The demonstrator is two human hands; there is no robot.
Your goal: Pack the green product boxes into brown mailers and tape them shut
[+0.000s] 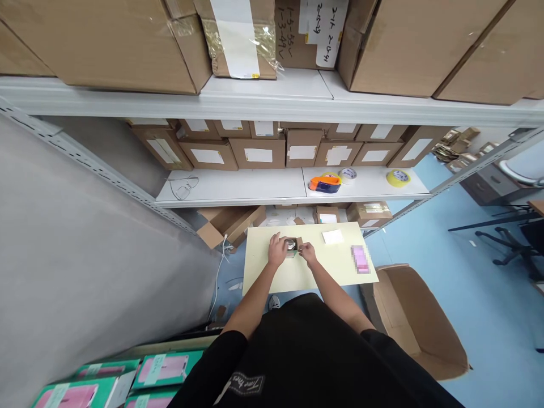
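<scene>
A small open box [291, 254] with a greenish front sits on a pale yellow table. Something round, shiny and metallic [290, 244] shows inside it; its kind is too small to make out. My left hand [277, 250] grips the box along its left side, fingers curled over the edge. On the opposite side, my right hand [307, 252] is closed with its fingertips pinching the box's right edge or flap. A white slip, perhaps paper [332, 236], lies to the right of my hands. Farther right is a blurred pink rectangular item [360, 259].
Beyond the yellow table [259, 277] stands a white shelf [238, 184] with cardboard boxes, an orange tape dispenser [325, 183] and tape rolls. A large open carton [419, 317] is at right, a grey wall at left. Green-and-pink boxes [164, 371] are stacked lower left.
</scene>
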